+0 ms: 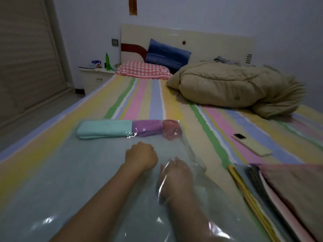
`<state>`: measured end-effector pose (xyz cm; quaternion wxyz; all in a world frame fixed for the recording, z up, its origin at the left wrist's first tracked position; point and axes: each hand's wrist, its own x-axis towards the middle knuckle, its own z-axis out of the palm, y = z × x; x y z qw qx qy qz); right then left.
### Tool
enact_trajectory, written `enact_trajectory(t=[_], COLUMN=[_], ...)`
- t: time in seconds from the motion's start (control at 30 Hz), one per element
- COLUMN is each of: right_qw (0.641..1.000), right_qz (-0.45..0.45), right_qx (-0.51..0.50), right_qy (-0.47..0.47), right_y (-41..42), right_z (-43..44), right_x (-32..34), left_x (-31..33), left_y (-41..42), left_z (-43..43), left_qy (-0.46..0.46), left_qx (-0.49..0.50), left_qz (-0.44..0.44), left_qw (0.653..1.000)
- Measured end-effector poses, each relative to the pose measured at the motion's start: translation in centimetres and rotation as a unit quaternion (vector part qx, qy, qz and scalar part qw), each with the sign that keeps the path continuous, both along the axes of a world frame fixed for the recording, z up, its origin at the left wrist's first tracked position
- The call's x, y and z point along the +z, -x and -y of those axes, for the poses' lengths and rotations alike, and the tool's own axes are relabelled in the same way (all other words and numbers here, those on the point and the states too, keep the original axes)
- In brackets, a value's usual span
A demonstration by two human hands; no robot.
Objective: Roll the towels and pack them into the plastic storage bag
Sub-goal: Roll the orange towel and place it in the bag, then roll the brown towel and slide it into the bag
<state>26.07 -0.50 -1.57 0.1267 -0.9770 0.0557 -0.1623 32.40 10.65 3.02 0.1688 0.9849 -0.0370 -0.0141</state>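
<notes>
1. Nearest us lies the clear plastic bag (61,172), spread flat over the striped sheet (143,102) of the bed; both our forearms reach out over its near end.
2. Our right hand (174,173) is inside the bag, with the plastic draped and creased over it and the wrist; its fingers lie loosely stretched forward and hold nothing that we can see, though the hand is blurred.
3. Our left hand (141,157) rests on top of the bag, just beside the right hand; its fingers are curled down behind the knuckles, so we cannot tell whether they pinch the plastic.
4. At the far end of the bag three rolled towels lie in a row end to end: a teal towel (104,129) on the left, a purple towel (147,127) touching it in the middle, and a pink towel (172,130) on the right; shiny plastic shows over the pink and purple ones.
5. To the right of the bag, on the sheet, sits a stack of folded towels (272,194) in several colours; beyond it lies a phone (239,136).
6. Farther up the bed are a bunched beige quilt (236,84), a red checked pillow (143,69) and a blue pillow (167,54) leaning on the headboard.
</notes>
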Motion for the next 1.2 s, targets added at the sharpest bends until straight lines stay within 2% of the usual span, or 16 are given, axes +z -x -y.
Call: enact_trajectory(t=[0.07, 0.13, 0.23, 0.33, 0.5, 0.53, 0.6, 0.7, 0.77, 0.83, 0.9, 0.97, 1.0, 1.07, 1.13, 1.2], right_qw=[0.998, 0.998, 0.997, 0.988, 0.933, 0.927, 0.901, 0.916, 0.96, 0.981, 0.981, 0.978, 0.977, 0.974, 0.974, 0.972], right_qz=[0.065, 0.063, -0.045, -0.111, -0.278, -0.261, -0.273, -0.187, -0.073, 0.003, -0.025, -0.046, -0.035, -0.017, -0.015, -0.016], right_qx=[-0.011, -0.002, 0.043, 0.096, 0.223, 0.266, 0.333, 0.29, 0.225, 0.194, 0.187, 0.184, 0.189, 0.207, 0.221, 0.235], right_qy=[0.018, 0.025, 0.034, 0.041, 0.056, 0.047, -0.055, -0.207, -0.147, -0.032, 0.048, 0.084, 0.094, 0.085, 0.05, 0.017], right_y=[3.8, 7.4, 12.7, 19.4, 30.0, 31.7, 34.4, 35.2, 34.1, 32.6, 31.3, 30.4, 30.1, 29.4, 28.7, 28.1], right_z=[0.7, 1.1, 2.0, 3.6, 8.2, 10.0, 13.8, 20.4, 25.6, 30.5, 34.1, 36.4, 36.9, 37.7, 38.3, 39.1], right_x=[1.8, 1.4, -2.3, -3.3, 2.6, 3.3, 6.3, 8.4, 7.9, 7.1, 6.6, 6.1, 6.1, 5.7, 5.8, 5.8], left_x=[0.9, 1.2, 1.2, 0.8, -0.3, -0.6, -1.5, -2.3, -1.2, 0.5, 1.6, 1.9, 2.0, 1.1, 0.1, -0.3], left_y=[4.6, 8.8, 13.7, 17.2, 21.5, 22.2, 23.6, 25.5, 26.5, 27.2, 27.9, 29.0, 29.5, 30.1, 29.8, 29.3], left_z=[1.4, 2.5, 3.5, 4.4, 7.4, 8.2, 9.9, 11.5, 13.1, 16.0, 19.6, 23.1, 24.7, 27.1, 28.4, 28.7], left_qy=[-0.022, -0.023, -0.017, -0.011, -0.035, -0.04, -0.032, -0.11, -0.181, -0.203, -0.11, 0.054, 0.092, 0.063, 0.032, 0.062], left_qx=[0.03, 0.043, 0.036, 0.01, -0.096, -0.127, -0.169, -0.163, -0.113, -0.095, -0.155, -0.267, -0.325, -0.409, -0.423, -0.392], left_qz=[-0.041, -0.054, -0.062, -0.061, -0.012, 0.002, -0.009, -0.072, -0.075, -0.008, 0.097, 0.167, 0.167, 0.164, 0.18, 0.196], left_qw=[0.998, 0.997, 0.997, 0.998, 0.995, 0.991, 0.985, 0.978, 0.974, 0.974, 0.977, 0.948, 0.926, 0.895, 0.888, 0.897])
